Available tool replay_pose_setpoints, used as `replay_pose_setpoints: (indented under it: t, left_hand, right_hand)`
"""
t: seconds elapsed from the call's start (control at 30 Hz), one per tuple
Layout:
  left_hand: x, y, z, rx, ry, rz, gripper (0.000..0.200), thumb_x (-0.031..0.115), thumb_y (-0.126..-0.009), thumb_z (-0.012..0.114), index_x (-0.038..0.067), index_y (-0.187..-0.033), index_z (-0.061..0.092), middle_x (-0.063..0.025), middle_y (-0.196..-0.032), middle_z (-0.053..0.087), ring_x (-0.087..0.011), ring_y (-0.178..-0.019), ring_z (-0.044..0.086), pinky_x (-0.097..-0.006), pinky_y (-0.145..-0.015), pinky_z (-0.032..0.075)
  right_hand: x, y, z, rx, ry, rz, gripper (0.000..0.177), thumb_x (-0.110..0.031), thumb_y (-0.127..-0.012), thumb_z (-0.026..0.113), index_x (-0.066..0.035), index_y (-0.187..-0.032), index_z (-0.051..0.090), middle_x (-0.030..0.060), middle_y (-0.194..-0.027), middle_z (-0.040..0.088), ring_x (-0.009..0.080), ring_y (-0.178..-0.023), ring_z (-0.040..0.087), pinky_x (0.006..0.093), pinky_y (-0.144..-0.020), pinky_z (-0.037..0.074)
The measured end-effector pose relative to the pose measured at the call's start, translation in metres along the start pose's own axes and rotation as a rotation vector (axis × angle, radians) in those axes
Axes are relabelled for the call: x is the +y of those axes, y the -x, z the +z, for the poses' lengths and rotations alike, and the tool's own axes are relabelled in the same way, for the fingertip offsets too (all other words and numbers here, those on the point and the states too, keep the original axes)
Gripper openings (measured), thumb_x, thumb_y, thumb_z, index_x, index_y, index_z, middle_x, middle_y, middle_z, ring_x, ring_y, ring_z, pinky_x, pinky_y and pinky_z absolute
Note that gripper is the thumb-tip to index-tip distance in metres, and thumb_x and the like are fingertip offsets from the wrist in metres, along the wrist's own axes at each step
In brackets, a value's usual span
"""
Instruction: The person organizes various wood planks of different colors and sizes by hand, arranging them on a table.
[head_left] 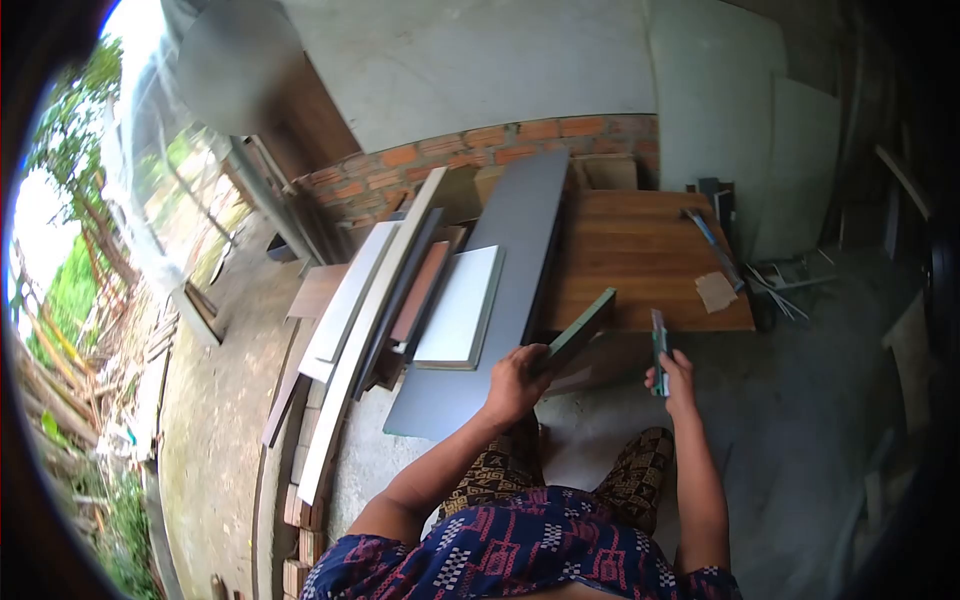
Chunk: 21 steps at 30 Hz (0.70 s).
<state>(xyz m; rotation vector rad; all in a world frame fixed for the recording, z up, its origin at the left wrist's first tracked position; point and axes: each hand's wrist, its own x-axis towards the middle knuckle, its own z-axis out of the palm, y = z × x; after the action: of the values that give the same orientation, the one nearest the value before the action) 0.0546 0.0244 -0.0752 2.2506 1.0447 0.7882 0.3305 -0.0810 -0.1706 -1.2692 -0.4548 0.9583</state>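
My left hand (518, 384) is closed round the near end of a narrow dark board strip (580, 332), which tilts up and away with a greenish edge on top. In my right hand (677, 380) is a green utility knife (661, 352), its blade end pointing up and away from me. The knife and the strip are apart. Just beyond both hands lies a brown wood-grain panel (630, 250). A long grey board (515, 225) runs along its left side, and a white board piece (460, 305) rests on that grey board.
A hammer (712, 245) and a torn cardboard scrap (715, 291) lie on the panel's right side. Several long strips, one cream (375, 330), are stacked at left. Thin offcuts (785, 300) litter the floor at right. A low brick wall (480, 140) stands behind.
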Motion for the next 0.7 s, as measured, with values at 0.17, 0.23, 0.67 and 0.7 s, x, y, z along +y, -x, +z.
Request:
replay_pose_setpoints:
  t: [0.17,0.23,0.67,0.7]
  left_hand:
    - [-0.015,-0.004,-0.008,-0.075,0.342,-0.216,0.048,0.019,-0.076,0.067,-0.007,-0.113,0.053,-0.0182,-0.099,0.063,-0.0226,-0.088,0.063,-0.0314,-0.076,0.049]
    - [-0.021,-0.005,-0.004,-0.087,0.701,-0.332,0.045,0.019,-0.08,0.063,-0.008,-0.114,0.052,-0.016,-0.096,0.063,-0.0211,-0.082,0.063,-0.0299,-0.07,0.05]
    - [-0.092,-0.014,-0.091,0.335,1.276,-0.488,0.027,0.016,-0.084,0.054,0.003,-0.107,0.059,-0.0054,-0.092,0.062,-0.0139,-0.066,0.054,-0.0265,-0.046,0.04]
    - [-0.11,-0.013,-0.104,0.363,1.264,-0.422,0.028,0.017,-0.085,0.053,0.004,-0.108,0.059,-0.0074,-0.098,0.061,-0.0148,-0.074,0.053,-0.0295,-0.05,0.04]
  right_hand:
    - [0.06,0.045,-0.007,0.035,-0.039,0.131,0.014,-0.021,-0.088,0.053,-0.009,-0.086,0.046,0.0077,-0.065,0.057,0.018,-0.049,0.057,0.0291,-0.042,0.043]
    - [0.086,0.06,-0.008,0.065,0.027,0.198,0.016,-0.021,-0.087,0.053,-0.008,-0.084,0.047,0.0089,-0.065,0.058,0.0194,-0.048,0.057,0.0321,-0.043,0.045]
    - [0.153,0.094,-0.019,-0.001,0.145,0.204,0.008,-0.008,-0.085,0.055,-0.001,-0.086,0.052,0.0073,-0.063,0.055,0.017,-0.047,0.055,0.0303,-0.046,0.047]
    - [0.154,0.093,-0.019,-0.003,0.156,0.2,0.008,-0.008,-0.085,0.055,-0.001,-0.087,0.052,0.0073,-0.063,0.055,0.017,-0.047,0.055,0.0302,-0.046,0.047]
